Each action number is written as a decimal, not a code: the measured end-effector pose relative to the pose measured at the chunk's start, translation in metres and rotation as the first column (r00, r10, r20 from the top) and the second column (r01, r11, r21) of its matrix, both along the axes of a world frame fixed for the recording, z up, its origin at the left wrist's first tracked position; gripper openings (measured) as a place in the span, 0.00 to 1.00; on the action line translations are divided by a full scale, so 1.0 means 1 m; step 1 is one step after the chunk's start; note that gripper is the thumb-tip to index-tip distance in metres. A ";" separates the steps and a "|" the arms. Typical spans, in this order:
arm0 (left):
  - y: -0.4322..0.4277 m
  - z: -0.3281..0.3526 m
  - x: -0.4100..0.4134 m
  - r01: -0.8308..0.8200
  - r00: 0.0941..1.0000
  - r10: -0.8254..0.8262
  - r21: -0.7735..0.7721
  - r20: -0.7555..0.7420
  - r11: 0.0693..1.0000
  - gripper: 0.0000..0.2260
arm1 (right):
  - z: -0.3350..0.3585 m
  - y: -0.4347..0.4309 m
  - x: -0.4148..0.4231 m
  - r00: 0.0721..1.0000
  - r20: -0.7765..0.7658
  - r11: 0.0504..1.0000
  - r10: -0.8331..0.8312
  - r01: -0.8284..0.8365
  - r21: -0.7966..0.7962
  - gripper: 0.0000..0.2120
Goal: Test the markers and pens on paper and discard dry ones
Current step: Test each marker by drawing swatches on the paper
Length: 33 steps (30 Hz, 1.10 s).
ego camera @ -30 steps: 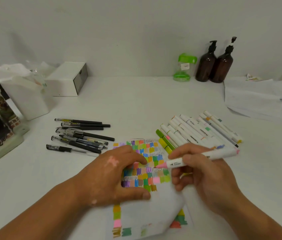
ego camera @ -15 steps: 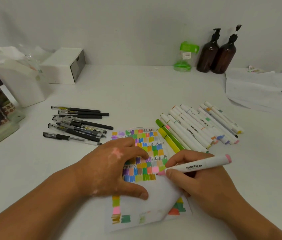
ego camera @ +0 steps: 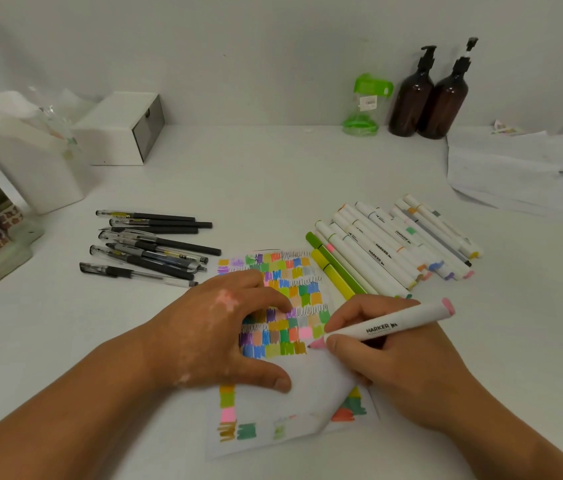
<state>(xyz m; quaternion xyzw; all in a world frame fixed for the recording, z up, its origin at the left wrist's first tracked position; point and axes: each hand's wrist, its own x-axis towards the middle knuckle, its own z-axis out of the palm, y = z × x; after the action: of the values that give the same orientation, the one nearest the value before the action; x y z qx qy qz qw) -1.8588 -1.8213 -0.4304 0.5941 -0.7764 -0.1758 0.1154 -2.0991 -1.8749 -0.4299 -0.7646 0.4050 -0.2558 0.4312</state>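
Observation:
A sheet of paper (ego camera: 311, 382) covered with small coloured test patches lies in front of me, its lower right corner curled up. My left hand (ego camera: 217, 334) presses flat on the sheet with spread fingers. My right hand (ego camera: 401, 365) grips a white marker (ego camera: 394, 325) with a pink cap end. Its pink tip touches the paper at the right end of the lowest row of patches. Several white markers (ego camera: 387, 244) and two green ones lie in a row just beyond the paper on the right. Several black pens (ego camera: 152, 244) lie to the left.
A white bin (ego camera: 31, 168) with a plastic liner and a white box (ego camera: 121, 129) stand at the back left. Two brown pump bottles (ego camera: 429, 98) and a green-lidded jar (ego camera: 365, 105) stand against the wall. Loose white papers (ego camera: 522, 168) are stacked at the right.
My right hand has lowered the marker from above the sheet until its pink tip meets the paper. The left hand has stayed pressed on the sheet.

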 end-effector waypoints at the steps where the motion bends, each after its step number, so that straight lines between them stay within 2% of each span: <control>1: 0.000 0.000 0.000 -0.001 1.000 0.001 0.001 0.001 1.000 0.39 | 0.000 0.000 0.000 1.000 0.003 1.000 -0.009 0.009 -0.006 0.08; 16: 0.000 0.000 0.000 -0.008 1.000 0.008 0.020 0.001 1.000 0.40 | -0.002 0.002 0.003 0.998 -0.019 0.998 -0.056 0.056 -0.006 0.08; 25: 0.000 0.001 -0.001 -0.004 1.000 0.004 0.018 -0.008 1.000 0.39 | -0.003 0.005 0.006 0.990 -0.009 0.985 -0.141 0.140 -0.098 0.08; 33: -0.001 -0.002 0.001 -0.006 1.000 0.006 0.010 -0.012 1.000 0.39 | -0.005 0.005 0.004 0.994 0.004 0.990 -0.110 0.110 -0.086 0.10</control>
<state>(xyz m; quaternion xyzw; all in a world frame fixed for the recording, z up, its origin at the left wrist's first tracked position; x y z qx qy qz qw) -1.8578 -1.8219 -0.4326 0.5960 -0.7730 -0.1830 0.1175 -2.0947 -1.8697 -0.4346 -0.7589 0.4352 -0.2962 0.3833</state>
